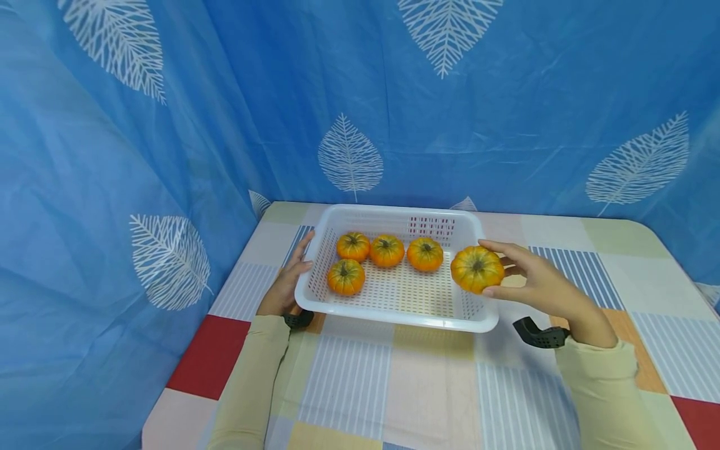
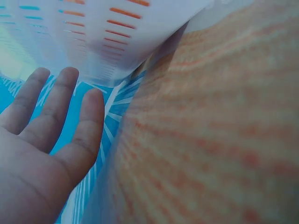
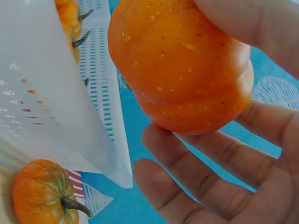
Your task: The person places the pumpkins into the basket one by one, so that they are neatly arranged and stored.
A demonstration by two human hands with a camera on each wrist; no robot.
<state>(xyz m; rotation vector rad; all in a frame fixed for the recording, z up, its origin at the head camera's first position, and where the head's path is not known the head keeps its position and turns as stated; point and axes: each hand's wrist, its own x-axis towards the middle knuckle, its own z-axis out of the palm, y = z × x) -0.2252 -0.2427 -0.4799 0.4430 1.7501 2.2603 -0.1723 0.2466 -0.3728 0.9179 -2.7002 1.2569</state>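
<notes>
My right hand [image 1: 531, 278] holds a small orange ribbed pumpkin [image 1: 477, 270] between thumb and fingers, over the right end of a white plastic basket [image 1: 394, 315]. In the right wrist view the held pumpkin [image 3: 180, 70] shows its smooth, speckled orange side, the fingertips close against it. Several similar small pumpkins [image 1: 387, 251] lie inside the basket, toward its left and back. At the basket's left wall is my left hand [image 1: 285, 281], fingers extended and thumb near the rim. From below, the left wrist view shows that hand's spread fingers [image 2: 58, 100] beside the slotted wall.
Another small pumpkin [image 3: 44, 193] appears outside the basket wall in the right wrist view. A checked and striped cloth [image 1: 433, 387] covers the table. Blue curtains [image 1: 506, 125] with white leaf prints hang behind and to the left.
</notes>
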